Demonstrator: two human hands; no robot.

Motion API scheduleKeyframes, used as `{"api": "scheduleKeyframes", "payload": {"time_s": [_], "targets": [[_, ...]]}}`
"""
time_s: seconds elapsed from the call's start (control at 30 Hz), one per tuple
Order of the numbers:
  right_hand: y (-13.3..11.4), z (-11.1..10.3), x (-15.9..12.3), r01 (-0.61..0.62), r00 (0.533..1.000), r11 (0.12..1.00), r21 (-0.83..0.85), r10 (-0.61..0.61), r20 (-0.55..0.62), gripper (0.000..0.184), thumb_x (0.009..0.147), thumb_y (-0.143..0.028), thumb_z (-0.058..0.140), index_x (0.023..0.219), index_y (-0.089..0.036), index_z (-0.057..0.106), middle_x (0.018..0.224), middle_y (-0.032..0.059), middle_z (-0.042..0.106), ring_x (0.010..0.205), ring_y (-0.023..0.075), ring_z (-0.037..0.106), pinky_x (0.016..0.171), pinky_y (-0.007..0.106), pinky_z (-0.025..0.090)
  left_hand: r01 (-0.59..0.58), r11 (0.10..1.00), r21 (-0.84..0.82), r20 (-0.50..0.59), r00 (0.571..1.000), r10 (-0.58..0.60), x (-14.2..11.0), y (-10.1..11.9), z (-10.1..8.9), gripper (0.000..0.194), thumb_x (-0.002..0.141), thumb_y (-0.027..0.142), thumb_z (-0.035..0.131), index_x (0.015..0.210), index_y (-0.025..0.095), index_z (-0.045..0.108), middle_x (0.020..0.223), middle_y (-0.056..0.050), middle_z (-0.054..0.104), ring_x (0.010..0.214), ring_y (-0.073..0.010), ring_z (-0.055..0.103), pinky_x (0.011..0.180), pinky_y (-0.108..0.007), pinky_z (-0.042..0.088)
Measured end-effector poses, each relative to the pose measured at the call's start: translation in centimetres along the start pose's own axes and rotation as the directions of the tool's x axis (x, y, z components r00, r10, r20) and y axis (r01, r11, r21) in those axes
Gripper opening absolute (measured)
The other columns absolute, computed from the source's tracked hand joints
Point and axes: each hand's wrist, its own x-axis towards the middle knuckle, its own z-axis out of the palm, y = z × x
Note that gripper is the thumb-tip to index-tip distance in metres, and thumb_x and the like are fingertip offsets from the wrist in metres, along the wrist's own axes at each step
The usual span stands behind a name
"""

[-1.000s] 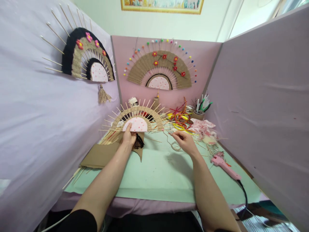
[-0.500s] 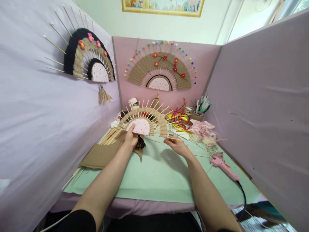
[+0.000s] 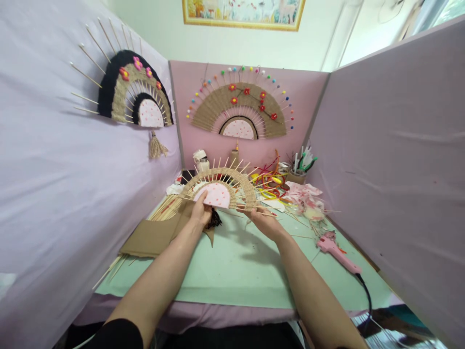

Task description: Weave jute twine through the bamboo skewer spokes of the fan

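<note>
I hold up a half-made fan (image 3: 221,186) of wooden sticks woven with jute twine around a pink dotted centre. My left hand (image 3: 201,213) pinches its lower edge at the pink centre, fingers closed on it, and a black tassel (image 3: 215,219) hangs just beside that hand. At the fan's lower right corner my right hand (image 3: 262,222) is closed on the end of the jute twine, with fingers against the outer sticks. Both hands are raised above the green mat (image 3: 236,266).
Brown cardboard (image 3: 148,237) and loose sticks lie at the left. A pink glue gun (image 3: 337,252) with its black cord rests at the right. Coloured pipe cleaners (image 3: 271,182), a tool cup (image 3: 298,172) and pink fabric scraps (image 3: 307,196) crowd the back. Finished fans (image 3: 240,111) hang on the partition walls.
My right hand rose from the twine on the mat to the fan's lower right edge. The fan shifted slightly right and tilted, still held by my left hand.
</note>
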Motion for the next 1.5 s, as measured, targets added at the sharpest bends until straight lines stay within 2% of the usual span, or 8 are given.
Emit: {"api": "scheduleKeyframes", "payload": {"time_s": [0.53,0.63,0.8,0.93,1.07,1.17,1.3,1.5], "targets": [[1.9,2.8,0.7,0.083,0.955,0.889,0.450,0.059,-0.292,0.045,0.069,-0.024,0.067,0.112,-0.027,0.055,0.110,-0.0003,0.066,0.100,0.0211,0.062,0.095,0.043,0.047,0.055,0.986,0.159,0.253,0.963,-0.094,-2.7,-1.4,0.8,0.022,0.082,0.029,0.056,0.097,0.014,0.063,0.092,-0.009,0.069,0.079,-0.0166,0.065,0.074,-0.027,0.051],[1.7,2.0,1.0,0.145,0.934,0.868,0.475,0.038,-0.355,0.045,0.067,-0.022,0.068,0.110,-0.028,0.056,0.103,-0.0020,0.068,0.094,0.0192,0.064,0.094,0.042,0.048,-0.144,0.954,0.263,0.215,0.973,0.087,-2.7,-1.3,0.6,0.021,0.080,0.030,0.057,0.095,0.016,0.063,0.095,-0.007,0.067,0.084,-0.0147,0.063,0.077,-0.024,0.048],[1.2,1.1,1.1,0.279,0.892,0.865,0.417,-0.073,-0.446,0.048,0.068,-0.022,0.068,0.113,-0.030,0.054,0.107,-0.0030,0.066,0.097,0.0184,0.063,0.094,0.042,0.048,-0.506,0.724,0.468,0.271,0.863,0.427,-4.1,-1.7,0.0,0.009,0.069,0.021,0.069,0.074,0.023,0.062,0.079,0.001,0.062,0.084,-0.0110,0.057,0.076,-0.015,0.042],[1.2,1.6,0.9,0.288,0.888,0.889,0.356,-0.108,-0.448,0.051,0.067,-0.025,0.069,0.116,-0.030,0.053,0.111,-0.0016,0.065,0.098,0.0196,0.063,0.088,0.040,0.051,-0.360,0.643,0.676,0.536,0.839,-0.093,-5.7,-3.6,0.1,0.023,0.071,0.036,0.066,0.060,0.017,0.063,0.061,-0.003,0.059,0.067,-0.0143,0.056,0.065,-0.023,0.044],[2.0,2.9,0.8,0.240,0.921,0.907,0.347,-0.099,-0.377,0.054,0.068,-0.029,0.069,0.119,-0.028,0.053,0.107,0.0010,0.066,0.095,0.0207,0.064,0.078,0.036,0.054,-0.016,0.802,0.598,0.506,0.782,-0.362,-6.3,-5.6,0.4,0.043,0.071,0.050,0.062,0.097,0.016,0.064,0.088,-0.008,0.066,0.084,-0.0196,0.060,0.072,-0.031,0.046],[2.9,4.0,0.7,0.198,0.947,0.926,0.320,-0.096,-0.307,0.056,0.069,-0.031,0.069,0.122,-0.027,0.052,0.109,0.0028,0.065,0.096,0.0208,0.063,0.075,0.034,0.055,0.238,0.881,0.409,0.525,0.729,-0.440,-6.2,-5.5,0.6,0.053,0.077,0.056,0.052,0.110,0.015,0.059,0.098,-0.012,0.065,0.094,-0.0226,0.059,0.080,-0.034,0.045],[3.5,4.2,0.5,0.151,0.952,0.973,0.173,-0.096,-0.290,0.051,0.070,-0.035,0.067,0.119,-0.027,0.054,0.110,0.0036,0.063,0.092,0.0199,0.062,0.065,0.031,0.053,0.298,0.920,0.252,0.469,0.794,-0.386,-6.1,-4.4,1.0,0.043,0.085,0.042,0.048,0.116,0.014,0.057,0.101,-0.012,0.066,0.092,-0.0219,0.061,0.076,-0.030,0.047],[2.8,2.4,0.0,-0.018,0.983,0.950,-0.311,-0.039,-0.177,0.025,0.073,-0.042,0.063,0.075,-0.017,0.064,0.055,-0.0010,0.053,0.050,0.0105,0.043,0.046,0.024,0.034,0.415,0.886,0.207,0.455,0.761,-0.463,-5.3,-3.2,0.9,0.050,0.086,0.044,0.045,0.120,0.009,0.055,0.102,-0.015,0.066,0.091,-0.0253,0.063,0.077,-0.035,0.048]]}}
